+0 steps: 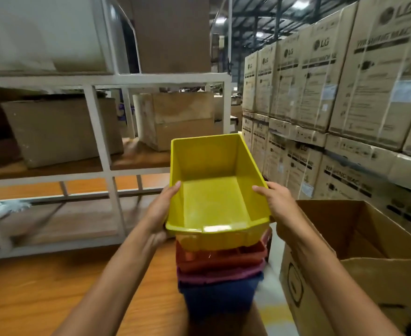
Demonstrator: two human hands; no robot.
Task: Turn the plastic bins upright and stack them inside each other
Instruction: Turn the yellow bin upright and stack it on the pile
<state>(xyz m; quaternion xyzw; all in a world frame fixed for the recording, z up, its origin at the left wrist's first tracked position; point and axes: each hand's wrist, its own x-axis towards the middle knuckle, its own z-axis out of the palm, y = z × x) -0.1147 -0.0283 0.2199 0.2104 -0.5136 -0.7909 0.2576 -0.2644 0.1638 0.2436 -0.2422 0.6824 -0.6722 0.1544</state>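
1. Both grips are closed on the yellow bin (214,190): our left hand (159,215) clasps its left wall with the thumb hooked over the rim, and our right hand (280,204) holds the right wall the same way.
2. We have this bin upright, open side up and empty, seated on top of the stack.
3. Beneath it we see a red bin (220,259), then a purple bin (217,275), then a blue bin (220,299) at the bottom, each nested in the next.
4. We judge the task nearly done: four bins stand stacked, and the yellow one may need pressing down fully.
5. We cannot tell whether more bins wait out of view; the open cardboard box (359,258) at our right shows none.
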